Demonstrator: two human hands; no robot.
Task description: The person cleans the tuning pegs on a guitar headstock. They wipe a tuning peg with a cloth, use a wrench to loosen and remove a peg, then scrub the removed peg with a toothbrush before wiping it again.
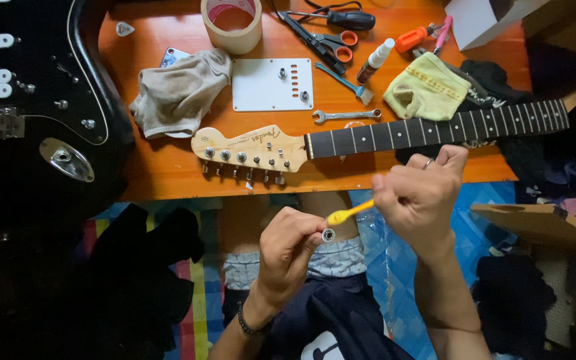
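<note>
Guitar neck [381,140] is lying across the orange table [168,167]; I am taking it as my landmark. Just below its headstock, I am seeing the right hand [418,200] gripping a yellow toothbrush [349,213] and the left hand [291,250] pinching a small metal bushing [328,235] beneath the brush head.
</note>
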